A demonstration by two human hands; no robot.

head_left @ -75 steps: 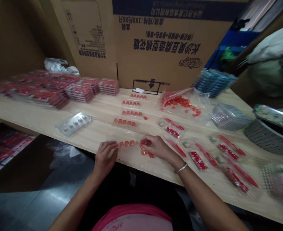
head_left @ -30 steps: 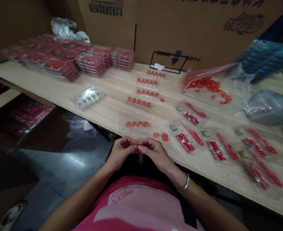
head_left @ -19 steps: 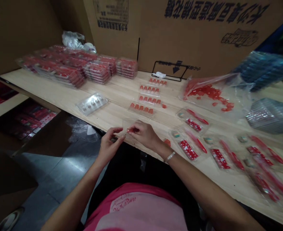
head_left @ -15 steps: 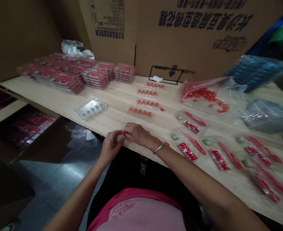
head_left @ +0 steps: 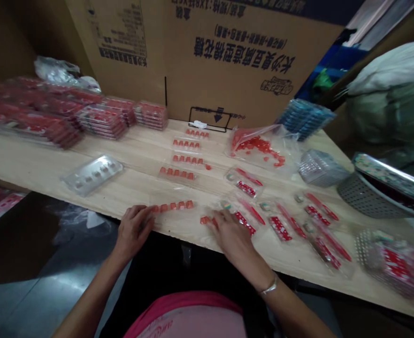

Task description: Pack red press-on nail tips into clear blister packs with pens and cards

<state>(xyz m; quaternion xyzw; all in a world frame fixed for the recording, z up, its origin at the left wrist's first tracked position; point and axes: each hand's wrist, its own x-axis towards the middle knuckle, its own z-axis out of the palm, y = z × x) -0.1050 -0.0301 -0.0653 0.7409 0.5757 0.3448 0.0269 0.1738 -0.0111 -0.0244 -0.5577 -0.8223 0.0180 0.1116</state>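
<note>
My left hand (head_left: 134, 227) is closed, thumb and fingers pinching the left end of a clear plastic strip tray (head_left: 173, 205) with a row of small red translucent pieces in it. My right hand (head_left: 230, 234), wearing a bangle, is lowered to the table right of that tray. Its fingertips are together on small red pieces (head_left: 204, 219); the thumb is partly hidden. Farther back lie several similar filled strips (head_left: 177, 173), with one loose red piece (head_left: 208, 167) beside them. An upturned clear tray (head_left: 92, 173) lies to the left.
Stacked red packs (head_left: 101, 121) stand at the back left. A bag of red pieces (head_left: 259, 145) lies at the back right, near clear trays (head_left: 321, 168) and a grey basket (head_left: 372, 197). Packs with red pens (head_left: 286, 220) cover the right side. A large carton (head_left: 179, 65) stands behind.
My hands have come apart: the right one moved right to the red pieces, while the left stays at the strip's end. The row of red pieces between them is now visible. The view turned right.
</note>
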